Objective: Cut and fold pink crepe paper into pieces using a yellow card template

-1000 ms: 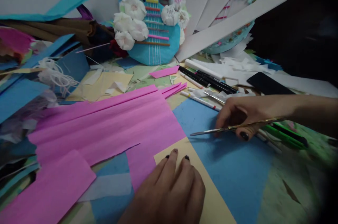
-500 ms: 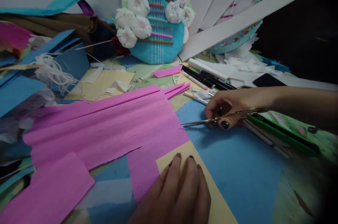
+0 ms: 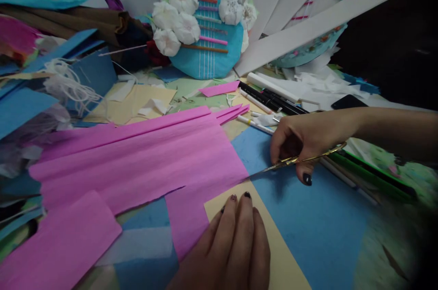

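Note:
My right hand (image 3: 301,144) grips a pair of gold-handled scissors (image 3: 289,161). Their blades point left, with the tips at the right edge of a large pink crepe paper sheet (image 3: 171,153), just above the corner of a pale yellow card (image 3: 284,258). My left hand (image 3: 231,244) lies flat on that card, fingers stretched out, pressing it over the pink paper. Under these, a blue sheet (image 3: 315,226) is spread out. Another folded pink piece (image 3: 65,244) lies at the lower left.
Behind the paper stands a blue paper guitar (image 3: 208,59) with white paper flowers (image 3: 185,28). Black markers (image 3: 280,100) and a phone-like dark object (image 3: 349,102) lie at the right. White string (image 3: 68,82) and blue scraps crowd the left. A long white strip (image 3: 318,30) leans at the back.
The scissors have moved down along the pink paper's right edge towards the yellow card, and their blades now tilt more. My left hand stays on the card. The view has shifted slightly.

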The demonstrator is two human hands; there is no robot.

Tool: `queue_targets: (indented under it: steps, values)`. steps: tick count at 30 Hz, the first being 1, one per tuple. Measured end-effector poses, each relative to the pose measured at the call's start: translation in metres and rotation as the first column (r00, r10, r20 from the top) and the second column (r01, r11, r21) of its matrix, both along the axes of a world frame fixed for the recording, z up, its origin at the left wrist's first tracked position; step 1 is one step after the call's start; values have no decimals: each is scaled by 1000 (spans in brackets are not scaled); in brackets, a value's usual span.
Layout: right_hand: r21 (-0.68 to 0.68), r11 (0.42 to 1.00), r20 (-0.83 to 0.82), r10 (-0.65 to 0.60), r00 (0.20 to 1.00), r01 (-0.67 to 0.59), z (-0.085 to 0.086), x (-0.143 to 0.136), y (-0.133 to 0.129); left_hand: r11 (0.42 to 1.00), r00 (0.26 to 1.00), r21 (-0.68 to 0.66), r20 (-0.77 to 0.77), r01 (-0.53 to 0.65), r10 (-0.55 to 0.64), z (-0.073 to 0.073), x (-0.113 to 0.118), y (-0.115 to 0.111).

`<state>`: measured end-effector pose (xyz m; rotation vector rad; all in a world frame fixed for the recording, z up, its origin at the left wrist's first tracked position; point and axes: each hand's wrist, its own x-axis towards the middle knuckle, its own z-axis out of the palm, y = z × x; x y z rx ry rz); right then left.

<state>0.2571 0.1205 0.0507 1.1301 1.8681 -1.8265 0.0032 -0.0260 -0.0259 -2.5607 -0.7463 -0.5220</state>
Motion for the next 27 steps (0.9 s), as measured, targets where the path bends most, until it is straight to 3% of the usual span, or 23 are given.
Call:
queue_targets:
  steps: [3, 5, 8, 11, 23, 27]
  values:
    - [56, 998, 25, 18, 1000, -19, 2, 0, -1, 1000, 1000, 3, 25, -7, 7, -1, 0, -1]
    - [238, 967, 82, 71, 994, -89, 5, -1, -5, 1000, 1000, -6, 27, -16, 16, -1, 0, -2]
    - [548, 795, 205, 176, 963, -262, 12, 0, -13, 1000, 999, -9, 42, -20, 21, 0, 1, -1]
    - [669, 660, 218, 267, 939, -343, 17, 3, -23, 1000, 999, -9, 39, -17, 17, 1, 0, -1]
    - [782, 560, 97, 325, 941, -274, 6, 23, -30, 1000, 1000, -13, 16, -4, 4, 3, -2, -1]
    - [783, 564, 75, 335, 939, -263, 4, 25, -30, 1000, 1000, -8, 2, 4, -4, 0, -3, -2]
